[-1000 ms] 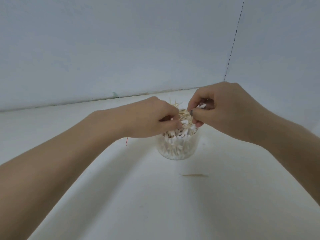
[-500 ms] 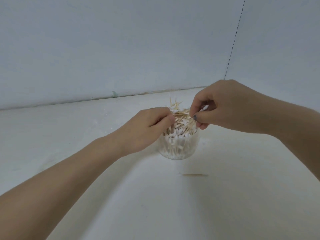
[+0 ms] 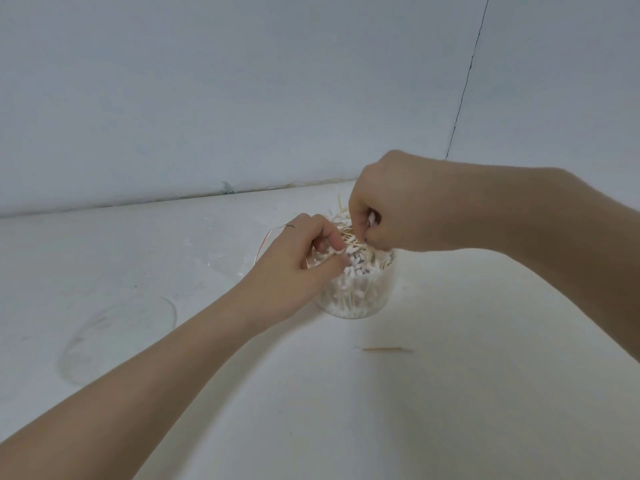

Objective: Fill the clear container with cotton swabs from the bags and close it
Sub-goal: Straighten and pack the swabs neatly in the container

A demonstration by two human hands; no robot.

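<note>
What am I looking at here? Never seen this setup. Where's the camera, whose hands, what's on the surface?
There is no machine: a person works with bare hands, and the single view comes from a wide-angle camera on their head, looking forward and down. On the white surface stands a clear container, already heaped with cotton swabs that stick out above its rim. The left hand reaches in from the left and pinches swabs at the top of the heap. The right hand is curled over the far side and grips a few swabs too. One loose stick lies in front of the container. To the left lies a clear round disc, probably the lid, so the container is not closed yet.
</note>
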